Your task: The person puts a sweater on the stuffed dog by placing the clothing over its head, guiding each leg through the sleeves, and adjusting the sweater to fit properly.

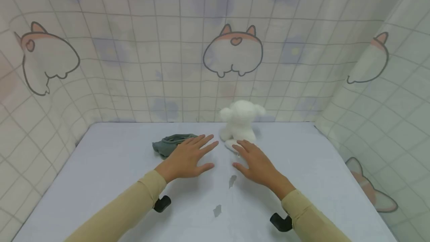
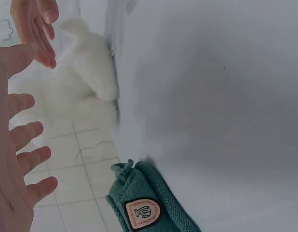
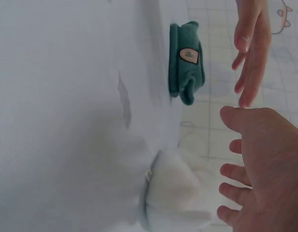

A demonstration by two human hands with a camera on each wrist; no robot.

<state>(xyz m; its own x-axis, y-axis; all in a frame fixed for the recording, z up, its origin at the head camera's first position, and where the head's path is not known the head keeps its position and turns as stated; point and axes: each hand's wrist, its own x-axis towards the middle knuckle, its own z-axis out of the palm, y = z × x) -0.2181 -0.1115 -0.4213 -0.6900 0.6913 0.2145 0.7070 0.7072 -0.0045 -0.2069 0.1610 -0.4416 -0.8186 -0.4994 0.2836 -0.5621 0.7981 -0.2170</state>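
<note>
A white plush toy (image 1: 242, 117) sits upright at the back of the table, right of the middle. To its left lies a folded teal knitted piece (image 1: 165, 146) with a pinkish patch, plain in the left wrist view; its exact kind cannot be told. My left hand (image 1: 188, 158) hovers over the table with fingers spread, partly hiding the knitted piece in the head view. Held up in front of the toy, my right hand (image 1: 256, 163) has its fingers extended and hides part of the toy's base. Neither hand holds anything.
The white tabletop (image 1: 111, 167) carries two small grey marks (image 1: 217, 210) near its middle. A curtain (image 1: 141, 59) with a grid and cartoon animals hangs around the back and both sides. Black wrist pieces (image 1: 162, 204) sit below the sleeves.
</note>
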